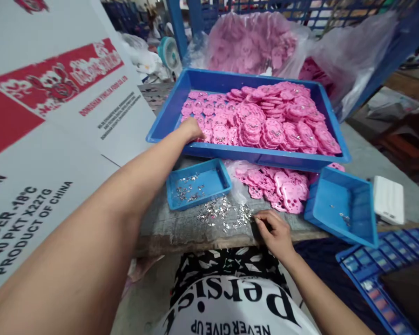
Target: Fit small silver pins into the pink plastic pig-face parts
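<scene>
My left hand reaches over the near wall of a large blue tray, at its left end. The fingers are curled down against flat pink animal-face pieces; what they grip is hidden. On the table edge, my right hand has its thumb and fingers drawn together beside a scatter of small shiny metal bits. Anything in that pinch is too small to make out. Pink pieces lie in rows at the tray's left and in stacks at its right, several with small silver parts on them.
A small blue bin with metal bits stands left of the scatter. More pink pieces spill from a plastic bag. Another blue bin and a white box are at right. A large printed carton blocks the left side.
</scene>
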`<state>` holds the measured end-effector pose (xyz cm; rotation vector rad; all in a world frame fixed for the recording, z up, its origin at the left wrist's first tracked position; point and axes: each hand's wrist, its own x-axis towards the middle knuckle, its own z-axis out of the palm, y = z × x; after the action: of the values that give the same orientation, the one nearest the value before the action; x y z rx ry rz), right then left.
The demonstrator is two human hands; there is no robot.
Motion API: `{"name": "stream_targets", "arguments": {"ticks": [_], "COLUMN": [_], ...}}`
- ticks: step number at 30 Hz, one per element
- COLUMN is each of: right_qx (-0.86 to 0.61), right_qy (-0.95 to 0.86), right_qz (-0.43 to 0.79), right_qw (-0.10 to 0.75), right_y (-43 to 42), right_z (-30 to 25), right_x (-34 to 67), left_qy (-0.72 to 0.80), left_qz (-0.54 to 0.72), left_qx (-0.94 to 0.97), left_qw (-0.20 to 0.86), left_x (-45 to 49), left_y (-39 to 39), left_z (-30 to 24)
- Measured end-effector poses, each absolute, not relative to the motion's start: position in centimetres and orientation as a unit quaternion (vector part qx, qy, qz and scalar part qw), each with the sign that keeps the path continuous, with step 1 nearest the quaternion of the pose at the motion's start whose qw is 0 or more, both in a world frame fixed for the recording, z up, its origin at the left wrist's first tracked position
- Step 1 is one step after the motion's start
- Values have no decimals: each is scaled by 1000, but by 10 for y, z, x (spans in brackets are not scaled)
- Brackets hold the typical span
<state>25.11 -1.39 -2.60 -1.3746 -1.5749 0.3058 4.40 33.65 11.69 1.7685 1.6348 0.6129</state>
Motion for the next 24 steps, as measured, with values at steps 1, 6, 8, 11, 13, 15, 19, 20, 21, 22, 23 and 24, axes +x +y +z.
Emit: {"name": "stream_targets", "arguments": {"ticks": [1, 6, 8, 11, 13, 15, 19, 20, 21, 22, 23, 24], "right_qx": [-568, -575, -584, -602, -613, -635, -729, -752, -765, -770, -770, -768], "right_qy": [-647, -634, -626, -616, -617, -632, -655, -641, -633, -630, -630, -632], "right_qz": [122, 129, 134, 139, 140, 107, -77, -102, -110, -104, -94, -83], "right_qw": [494, 501, 500, 489, 473, 430, 185, 115, 55, 3, -36, -62], "right_y": [-14, -14, -15, -15, -14, -8, 13, 20, 26, 31, 35, 38], "right_z": [-26, -30, -33, -34, -27, -9, 39, 47, 53, 56, 57, 56], "right_x": [251, 251, 250, 251, 257, 269, 295, 300, 303, 305, 306, 307], "left_qy": [635, 640, 614, 534, 442, 364, 255, 240, 234, 230, 231, 234], "left_qz": [196, 170, 215, 329, 402, 415, 390, 387, 386, 388, 388, 389], "left_qx": [688, 728, 746, 770, 787, 814, 870, 875, 875, 873, 869, 862], "left_qw": [291, 179, 139, 118, 155, 183, 160, 164, 173, 186, 204, 224], "left_x": [45, 43, 37, 24, 12, -1, -19, -21, -23, -24, -26, -27], "left_y": [335, 308, 287, 242, 203, 160, 85, 71, 60, 50, 42, 34], "left_z": [121, 139, 144, 146, 142, 134, 109, 101, 94, 87, 80, 74]}}
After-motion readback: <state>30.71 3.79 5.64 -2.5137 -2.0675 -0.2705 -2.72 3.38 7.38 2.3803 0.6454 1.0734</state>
